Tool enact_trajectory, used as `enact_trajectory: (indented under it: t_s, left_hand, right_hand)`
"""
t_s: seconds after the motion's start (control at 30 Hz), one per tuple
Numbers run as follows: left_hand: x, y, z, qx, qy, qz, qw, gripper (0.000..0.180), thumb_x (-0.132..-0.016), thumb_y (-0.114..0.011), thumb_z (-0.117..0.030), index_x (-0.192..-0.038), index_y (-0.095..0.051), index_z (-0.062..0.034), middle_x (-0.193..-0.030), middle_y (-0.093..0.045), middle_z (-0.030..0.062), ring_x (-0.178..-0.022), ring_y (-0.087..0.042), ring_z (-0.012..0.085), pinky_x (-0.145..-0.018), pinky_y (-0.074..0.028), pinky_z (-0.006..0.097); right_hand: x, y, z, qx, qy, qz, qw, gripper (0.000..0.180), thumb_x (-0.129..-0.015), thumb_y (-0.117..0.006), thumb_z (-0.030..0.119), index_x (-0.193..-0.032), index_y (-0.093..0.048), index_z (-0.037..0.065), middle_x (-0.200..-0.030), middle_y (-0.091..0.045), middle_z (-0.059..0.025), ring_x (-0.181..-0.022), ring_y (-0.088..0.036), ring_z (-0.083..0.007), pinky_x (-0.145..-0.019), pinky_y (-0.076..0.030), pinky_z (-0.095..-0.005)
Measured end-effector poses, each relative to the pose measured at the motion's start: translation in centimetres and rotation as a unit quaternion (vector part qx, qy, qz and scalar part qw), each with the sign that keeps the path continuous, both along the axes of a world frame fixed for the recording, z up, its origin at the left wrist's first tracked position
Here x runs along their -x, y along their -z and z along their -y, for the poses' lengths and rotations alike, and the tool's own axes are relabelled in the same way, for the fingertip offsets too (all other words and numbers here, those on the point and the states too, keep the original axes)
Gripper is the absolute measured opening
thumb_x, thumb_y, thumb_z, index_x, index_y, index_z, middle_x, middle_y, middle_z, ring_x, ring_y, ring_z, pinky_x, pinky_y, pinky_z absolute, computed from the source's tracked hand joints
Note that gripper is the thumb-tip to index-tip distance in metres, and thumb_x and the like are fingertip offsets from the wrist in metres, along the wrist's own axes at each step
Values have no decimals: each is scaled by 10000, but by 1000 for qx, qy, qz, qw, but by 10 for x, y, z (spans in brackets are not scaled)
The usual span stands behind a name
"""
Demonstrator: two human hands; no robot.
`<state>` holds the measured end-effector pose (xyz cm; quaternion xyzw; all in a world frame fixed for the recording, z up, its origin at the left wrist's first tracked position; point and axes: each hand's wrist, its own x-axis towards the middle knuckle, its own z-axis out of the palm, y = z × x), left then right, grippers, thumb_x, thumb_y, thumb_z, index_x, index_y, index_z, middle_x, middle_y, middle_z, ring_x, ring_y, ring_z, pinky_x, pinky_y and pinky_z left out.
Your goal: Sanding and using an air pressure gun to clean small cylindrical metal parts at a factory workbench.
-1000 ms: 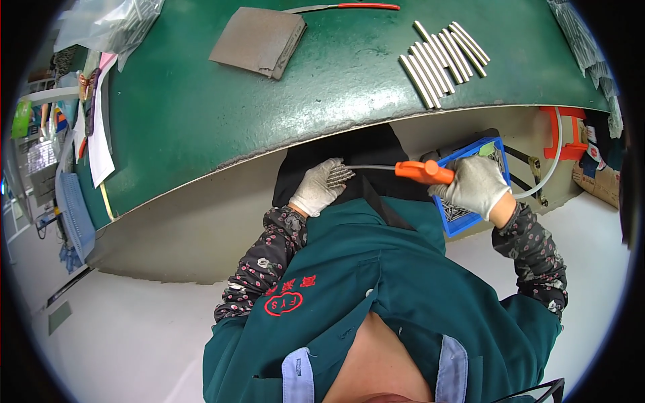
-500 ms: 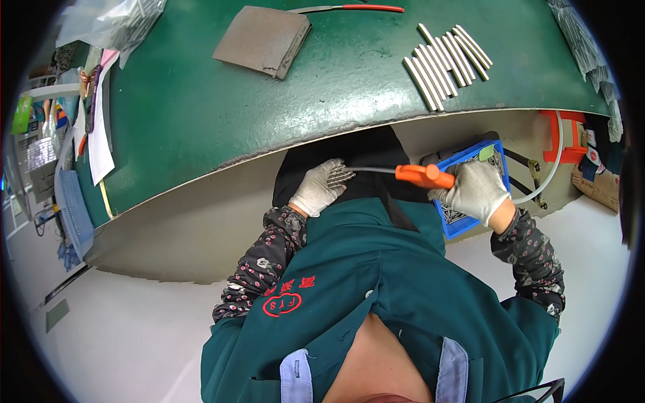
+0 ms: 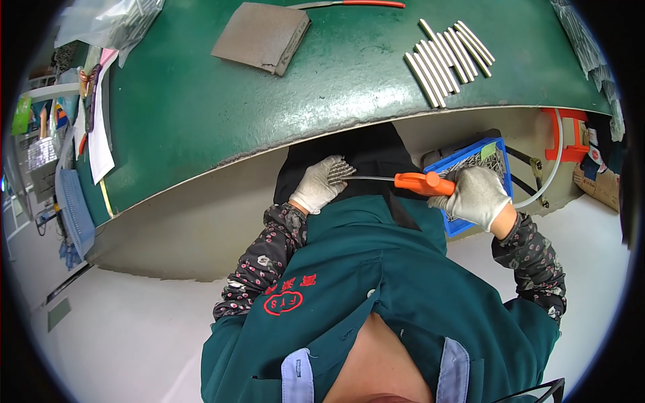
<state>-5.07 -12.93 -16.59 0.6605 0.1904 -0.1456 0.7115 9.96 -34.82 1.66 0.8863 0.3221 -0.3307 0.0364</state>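
My gloved left hand (image 3: 318, 186) is closed around several small metal pins (image 3: 340, 171), held over my lap. Their ends stick out past the fingers to the right. In my gloved right hand (image 3: 478, 196) is an orange air blow gun (image 3: 423, 183) with a long thin metal nozzle. That nozzle points left, and its tip is at the pins. Beneath and behind the right hand is a blue crate (image 3: 505, 158) full of loose metal pins, partly covered by the hand.
On the green table (image 3: 181, 121) are a brown abrasive block (image 3: 259, 37), several steel rods (image 3: 450, 64) in a row, and a red-handled tool (image 3: 369, 3). Plastic bags lie at both far corners. A pale hose (image 3: 556, 164) curves past a red stand (image 3: 574, 134) at the right.
The blow gun's nozzle has dropped slightly toward me, its tip lower along the pins. My right hand shifted a little with it; the left hand stays almost still.
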Motion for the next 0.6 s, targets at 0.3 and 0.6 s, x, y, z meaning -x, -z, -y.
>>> enact_trajectory:
  t_s: [0.3, 0.6]
  left_hand:
    - [-1, -6, -1, -22, 5, 3, 1000, 520, -727, -589, 70, -1205, -386, 43, -1098, -561, 130, -1027, -549, 185, -888, -440, 260]
    - [-3, -10, 0, -16, 14, 5, 1000, 522, -724, -595, 67, -1203, -389, 36, -1078, -571, 119, -1011, -555, 176, -873, -448, 260]
  right_hand:
    - [-4, 4, 4, -6, 30, -4, 1000, 472, -616, -678, 507, -701, -648, 44, -578, -568, -168, -565, -573, -331, -556, -459, -392]
    - [-5, 9, 3, -11, 10, 2, 1000, 503, -654, -645, 524, -682, -601, 24, -559, -572, -156, -562, -582, -323, -546, -466, -381]
